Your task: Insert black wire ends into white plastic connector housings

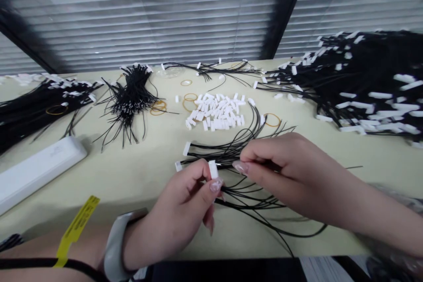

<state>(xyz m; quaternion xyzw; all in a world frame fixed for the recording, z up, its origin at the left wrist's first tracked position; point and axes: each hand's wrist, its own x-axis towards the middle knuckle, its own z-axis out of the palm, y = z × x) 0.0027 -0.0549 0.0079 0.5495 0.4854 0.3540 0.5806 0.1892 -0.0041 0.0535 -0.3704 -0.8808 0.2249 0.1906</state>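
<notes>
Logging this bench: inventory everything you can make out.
held plug: one, white, front centre
plug pile: uncountable, white, centre
wire heaps: three, black, left, left-centre, right
loose wires: many, black, front centre and back
rubber bands: several, tan, scattered
long box: one, white, left
cable: one, black, lower left
tag: one, yellow, on cable
table: one, cream, centre
blinds: several, grey, behind table
wristband: one, grey, lower left
left hand: one, bare, holding plug
right hand: one, bare, beside plug
</notes>
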